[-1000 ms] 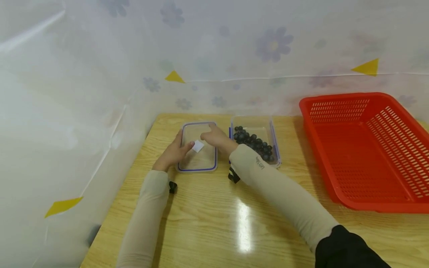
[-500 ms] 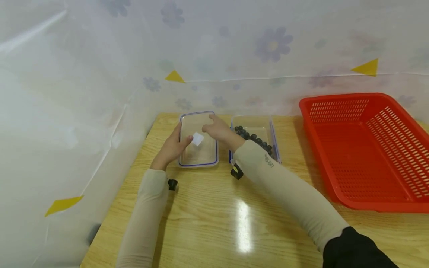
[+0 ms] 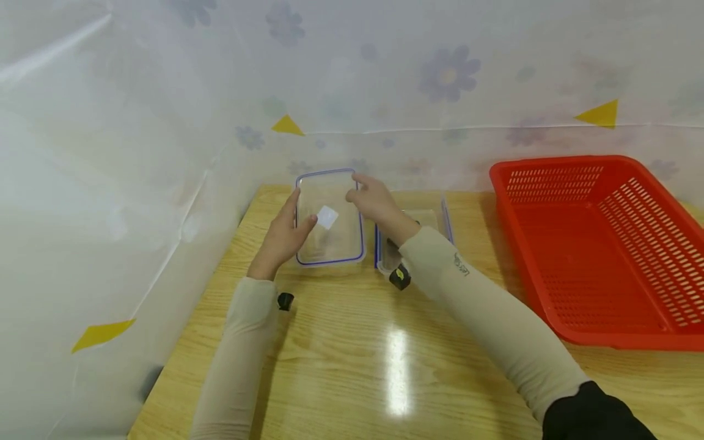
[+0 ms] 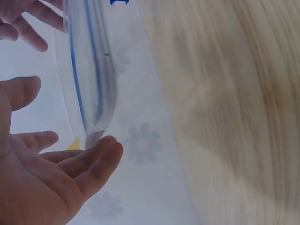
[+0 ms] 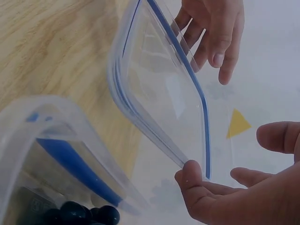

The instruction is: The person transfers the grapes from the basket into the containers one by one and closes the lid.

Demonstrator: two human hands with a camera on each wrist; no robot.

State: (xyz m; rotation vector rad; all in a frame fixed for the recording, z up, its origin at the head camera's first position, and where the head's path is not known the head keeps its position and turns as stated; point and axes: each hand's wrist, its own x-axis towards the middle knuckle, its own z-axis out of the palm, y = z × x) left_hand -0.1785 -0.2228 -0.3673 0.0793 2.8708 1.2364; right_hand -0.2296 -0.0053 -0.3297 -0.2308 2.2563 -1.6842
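A clear rectangular plastic lid (image 3: 330, 238) with a blue seal and a white label is held up, tilted, between both hands. At its left edge is my left hand (image 3: 277, 241), its fingertips touching the rim in the left wrist view and its thumb (image 4: 23, 91) apart from the lid. My right hand (image 3: 379, 205) touches the upper right corner with its fingertips, the thumb standing away. Below the right wrist stands a clear container (image 3: 448, 220) with blue edging. Dark grapes (image 5: 75, 213) lie in it, mostly hidden by the arm in the head view.
A large red basket (image 3: 530, 269) stands on the wooden table (image 3: 341, 366) at the right. A flower-patterned sheet (image 3: 385, 79) forms the back wall, close behind the lid. Another plastic sheet (image 3: 110, 214) borders the table's left side.
Both hands have raised the lid from near the tabletop and moved it away toward the back wall, tilting it up. The right forearm now covers most of the grapes.
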